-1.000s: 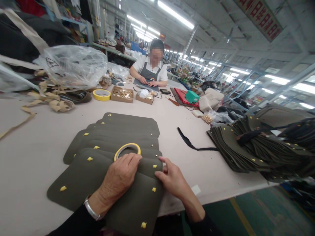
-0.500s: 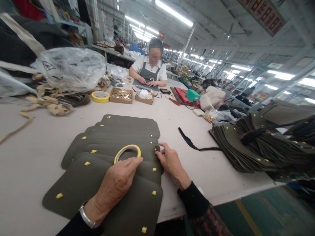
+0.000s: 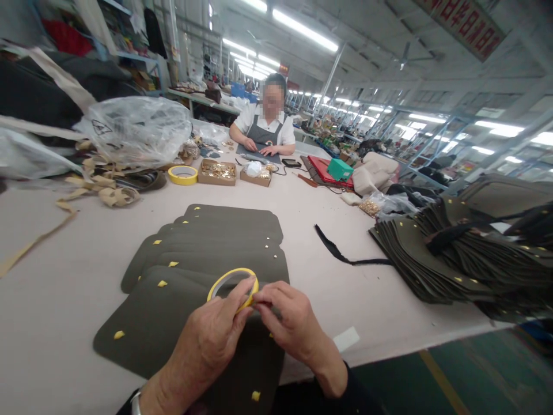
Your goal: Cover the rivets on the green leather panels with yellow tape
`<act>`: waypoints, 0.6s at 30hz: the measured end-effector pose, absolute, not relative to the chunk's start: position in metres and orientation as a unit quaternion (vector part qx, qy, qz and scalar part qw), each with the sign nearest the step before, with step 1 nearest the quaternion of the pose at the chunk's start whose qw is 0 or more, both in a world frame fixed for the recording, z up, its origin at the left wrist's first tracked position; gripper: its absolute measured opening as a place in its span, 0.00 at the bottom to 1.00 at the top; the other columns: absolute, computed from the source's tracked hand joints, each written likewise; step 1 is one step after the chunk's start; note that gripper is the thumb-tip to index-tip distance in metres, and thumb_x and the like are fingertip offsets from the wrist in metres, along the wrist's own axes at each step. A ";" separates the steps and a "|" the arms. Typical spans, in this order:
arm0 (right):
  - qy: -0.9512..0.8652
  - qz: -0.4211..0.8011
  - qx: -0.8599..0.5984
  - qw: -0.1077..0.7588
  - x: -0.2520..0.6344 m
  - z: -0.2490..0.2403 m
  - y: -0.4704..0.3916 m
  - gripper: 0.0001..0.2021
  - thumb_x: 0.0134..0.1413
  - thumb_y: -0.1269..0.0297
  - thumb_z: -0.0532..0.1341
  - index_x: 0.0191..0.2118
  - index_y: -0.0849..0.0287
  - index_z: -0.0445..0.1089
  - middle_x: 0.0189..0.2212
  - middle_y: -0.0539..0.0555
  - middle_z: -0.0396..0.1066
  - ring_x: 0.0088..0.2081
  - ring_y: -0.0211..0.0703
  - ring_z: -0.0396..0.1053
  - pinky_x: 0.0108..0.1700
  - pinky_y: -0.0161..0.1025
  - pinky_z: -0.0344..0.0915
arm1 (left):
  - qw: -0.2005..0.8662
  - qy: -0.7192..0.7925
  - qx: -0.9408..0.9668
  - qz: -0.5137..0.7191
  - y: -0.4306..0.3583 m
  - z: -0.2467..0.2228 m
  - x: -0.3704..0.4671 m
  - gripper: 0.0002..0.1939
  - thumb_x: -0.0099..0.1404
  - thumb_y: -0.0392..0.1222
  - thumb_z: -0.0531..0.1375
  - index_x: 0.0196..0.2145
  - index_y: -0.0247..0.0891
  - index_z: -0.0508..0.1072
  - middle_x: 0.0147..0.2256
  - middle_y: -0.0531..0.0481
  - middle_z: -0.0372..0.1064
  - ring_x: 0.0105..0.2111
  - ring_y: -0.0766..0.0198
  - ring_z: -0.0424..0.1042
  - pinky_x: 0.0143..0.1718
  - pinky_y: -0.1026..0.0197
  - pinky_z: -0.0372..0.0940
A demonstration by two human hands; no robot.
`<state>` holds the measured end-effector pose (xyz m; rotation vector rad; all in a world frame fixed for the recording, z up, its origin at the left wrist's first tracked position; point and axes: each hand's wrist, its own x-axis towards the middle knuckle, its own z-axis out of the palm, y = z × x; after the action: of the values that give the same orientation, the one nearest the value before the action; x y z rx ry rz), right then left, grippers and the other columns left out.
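My left hand [image 3: 207,337] is closed around a roll of yellow tape [image 3: 233,272], which it holds tilted above the dark olive panels [image 3: 142,323]. At the roll's right edge, my right hand [image 3: 298,320] pinches with thumb and forefinger, apparently on the tape's end; the exact grip is partly hidden. The panels lie overlapped in a stepped row running away from me. Small yellow tape pieces [image 3: 162,283] stick to them near their edges. Small shiny studs [image 3: 275,256] show at the right ends of a few farther panels.
A thick stack of similar panels [image 3: 415,259] lies at the right, with a black strip [image 3: 332,249] beside it. Farther back are another yellow tape roll [image 3: 182,175], boxes of gold-coloured metal parts [image 3: 217,172] and a plastic bag [image 3: 133,129]. A co-worker [image 3: 263,129] sits across the table.
My right hand has left the stud at the panels' right edge and come toward me to the tape roll. My left hand and the roll have shifted slightly right and nearer.
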<state>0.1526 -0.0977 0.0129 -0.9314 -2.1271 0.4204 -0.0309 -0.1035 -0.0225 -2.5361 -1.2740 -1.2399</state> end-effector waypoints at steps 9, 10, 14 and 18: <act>-0.833 0.058 -0.400 0.378 0.152 -0.007 -0.117 0.09 0.54 0.77 0.55 0.33 0.56 0.69 0.25 0.53 0.72 0.29 0.43 0.69 0.32 0.38 0.66 | -0.014 -0.398 -0.833 -0.384 -0.119 -0.016 -0.028 0.11 0.72 0.37 0.48 0.44 0.40 0.69 0.35 0.50 0.77 0.31 0.65 0.76 0.34 0.65 0.70; -0.826 0.058 -0.408 0.384 0.152 -0.008 -0.121 0.10 0.54 0.77 0.55 0.32 0.56 0.69 0.25 0.53 0.72 0.28 0.42 0.69 0.32 0.38 0.66 | -0.022 -0.392 -0.834 -0.387 -0.120 -0.015 -0.027 0.12 0.72 0.37 0.47 0.42 0.40 0.69 0.34 0.51 0.77 0.30 0.65 0.76 0.33 0.66 0.70; -0.741 0.161 -0.492 0.428 0.147 -0.008 -0.129 0.08 0.50 0.75 0.57 0.27 0.57 0.71 0.21 0.51 0.71 0.24 0.39 0.68 0.28 0.35 0.64 | -0.036 -0.382 -0.844 -0.375 -0.122 -0.007 -0.020 0.14 0.72 0.36 0.46 0.37 0.41 0.70 0.28 0.52 0.73 0.27 0.67 0.74 0.30 0.67 0.68; -0.540 0.418 -0.570 0.458 0.153 -0.008 -0.120 0.05 0.49 0.66 0.61 0.24 0.58 0.70 0.16 0.48 0.69 0.18 0.38 0.67 0.22 0.33 0.63 | -0.024 -0.353 -0.841 -0.409 -0.122 0.001 -0.010 0.12 0.71 0.34 0.48 0.34 0.40 0.69 0.28 0.51 0.71 0.28 0.66 0.73 0.31 0.66 0.68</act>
<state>0.1530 -0.1196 -0.0081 -1.4035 -1.3300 1.0308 -0.0098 -0.1217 0.0013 -2.6839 -1.1259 -1.3034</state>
